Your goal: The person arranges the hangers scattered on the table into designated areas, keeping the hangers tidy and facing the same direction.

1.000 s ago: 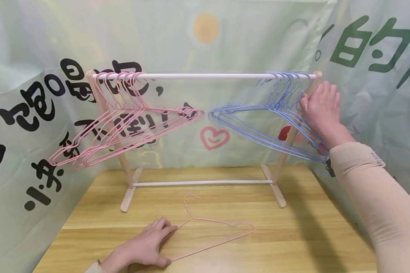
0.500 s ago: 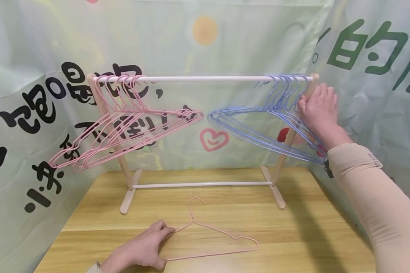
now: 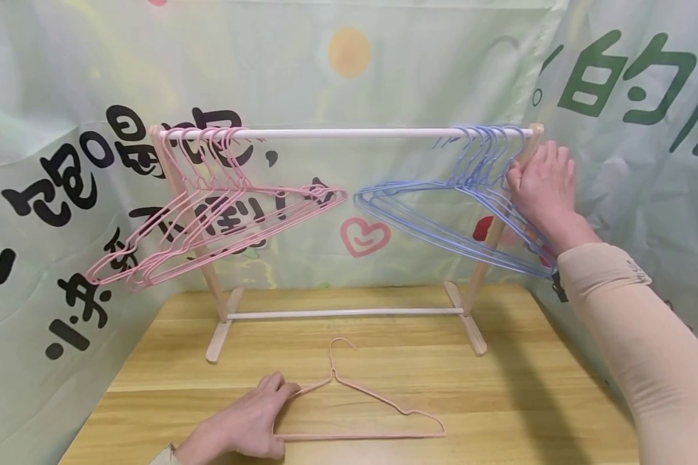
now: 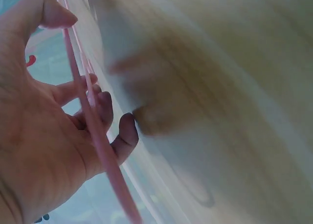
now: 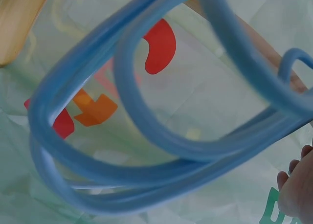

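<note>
A pink wire hanger (image 3: pixel 360 436) stands on the table in the head view, hook up and long bar low. My left hand (image 3: pixel 247 413) holds its left end, thumb at the long bar and fingers by the sloping shoulder. In the left wrist view the pink wire (image 4: pixel 105 148) runs across the palm, with the fingers bent behind it. My right hand (image 3: pixel 543 184) grips the right wooden post (image 3: pixel 532 145) of a small clothes rack. Beside it hang several blue hangers (image 3: pixel 407 185), close up in the right wrist view, where the right hand (image 5: pixel 298 187) shows only partly.
Several pink hangers (image 3: pixel 291 189) hang at the left of the white rod (image 3: pixel 349 134). The rack's lower bar (image 3: pixel 349 312) and wooden feet (image 3: pixel 473 334) stand on the wooden table (image 3: pixel 535 400). Printed cloth (image 3: pixel 430 64) encloses the back and sides.
My left hand has turned the pink hanger: its hook has moved right and its long bar has swung from slanted to nearly level. The right hand stays on the post.
</note>
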### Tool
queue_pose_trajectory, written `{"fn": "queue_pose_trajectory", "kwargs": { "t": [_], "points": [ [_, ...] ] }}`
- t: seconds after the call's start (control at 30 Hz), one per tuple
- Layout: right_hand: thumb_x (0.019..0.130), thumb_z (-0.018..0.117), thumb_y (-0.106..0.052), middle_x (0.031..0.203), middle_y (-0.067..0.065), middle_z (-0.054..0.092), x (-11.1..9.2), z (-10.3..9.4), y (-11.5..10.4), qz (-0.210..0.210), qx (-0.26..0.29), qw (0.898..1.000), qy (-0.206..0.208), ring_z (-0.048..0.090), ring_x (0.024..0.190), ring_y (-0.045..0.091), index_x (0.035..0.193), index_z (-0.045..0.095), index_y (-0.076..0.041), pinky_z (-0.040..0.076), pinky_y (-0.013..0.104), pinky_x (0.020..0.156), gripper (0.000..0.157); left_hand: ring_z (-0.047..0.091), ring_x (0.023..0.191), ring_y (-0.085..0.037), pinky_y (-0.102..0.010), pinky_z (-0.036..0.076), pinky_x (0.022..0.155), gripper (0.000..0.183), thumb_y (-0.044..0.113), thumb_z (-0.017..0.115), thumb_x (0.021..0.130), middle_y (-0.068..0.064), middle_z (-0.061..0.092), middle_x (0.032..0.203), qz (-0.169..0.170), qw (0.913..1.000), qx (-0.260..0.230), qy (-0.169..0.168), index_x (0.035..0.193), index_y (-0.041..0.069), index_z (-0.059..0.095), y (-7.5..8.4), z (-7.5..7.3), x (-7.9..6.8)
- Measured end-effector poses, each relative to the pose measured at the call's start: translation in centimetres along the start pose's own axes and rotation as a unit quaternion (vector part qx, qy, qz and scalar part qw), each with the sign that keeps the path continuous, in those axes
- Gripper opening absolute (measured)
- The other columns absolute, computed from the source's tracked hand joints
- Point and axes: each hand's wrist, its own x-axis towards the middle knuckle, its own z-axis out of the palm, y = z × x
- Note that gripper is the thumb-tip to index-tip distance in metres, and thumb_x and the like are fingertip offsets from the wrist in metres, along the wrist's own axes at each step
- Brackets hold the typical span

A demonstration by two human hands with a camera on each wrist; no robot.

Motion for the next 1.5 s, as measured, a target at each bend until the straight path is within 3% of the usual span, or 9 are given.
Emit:
{"fn": "queue_pose_trajectory", "kwargs": {
  "t": [0.33,0.6,1.1,1.4,1.5],
  "points": [
    [0.102,0.039,-0.026,0.101,0.028,0.035,0.0,-0.1,0.0,0.001,-0.001,1.000,-0.010,0.032,0.099,0.049,0.105,0.041,0.014,0.029,0.061,0.088,0.040,0.044,0.078,-0.002,-0.019,0.040,0.059,0.080,0.030,0.084,0.075,0.005,0.043,0.110,-0.001,0.9958,-0.091,0.000,0.148,0.013,0.054,-0.7,0.2,-0.4],
    [0.102,0.038,-0.027,0.102,0.029,0.036,-0.2,0.0,0.0,0.003,-0.002,1.000,-0.010,0.033,0.099,0.050,0.104,0.042,0.014,0.029,0.062,0.087,0.041,0.044,0.077,-0.002,-0.019,0.042,0.061,0.075,0.035,0.085,0.082,0.002,0.046,0.116,0.002,0.9933,-0.114,0.023,0.148,0.013,0.055,-0.6,-0.2,-0.8],
    [0.103,0.038,-0.027,0.099,0.028,0.035,-0.2,-0.1,-0.1,0.006,-0.004,1.000,-0.010,0.032,0.096,0.049,0.098,0.042,0.013,0.030,0.060,0.084,0.040,0.049,0.075,-0.005,-0.021,0.044,0.061,0.078,0.031,0.087,0.081,0.000,0.048,0.125,-0.012,0.9942,-0.082,0.068,0.149,0.012,0.054,-0.3,-1.9,-1.2],
    [0.102,0.038,-0.027,0.099,0.028,0.036,-0.1,-0.1,-0.1,0.005,-0.003,1.000,-0.006,0.032,0.096,0.049,0.099,0.042,0.014,0.030,0.061,0.084,0.041,0.038,0.062,0.003,-0.020,0.042,0.055,0.082,0.024,0.090,0.076,0.000,0.050,0.128,0.001,0.9903,-0.038,0.133,0.149,0.012,0.054,0.1,-3.4,-1.0],
    [0.102,0.039,-0.027,0.100,0.029,0.036,0.0,0.0,-0.1,0.004,-0.003,1.000,-0.001,0.033,0.096,0.050,0.098,0.042,0.014,0.030,0.061,0.084,0.041,0.041,0.065,0.001,-0.020,0.042,0.055,0.082,0.023,0.091,0.075,0.001,0.050,0.132,0.008,0.9874,-0.029,0.155,0.148,0.012,0.055,0.2,-4.0,-1.0]
  ]
}}
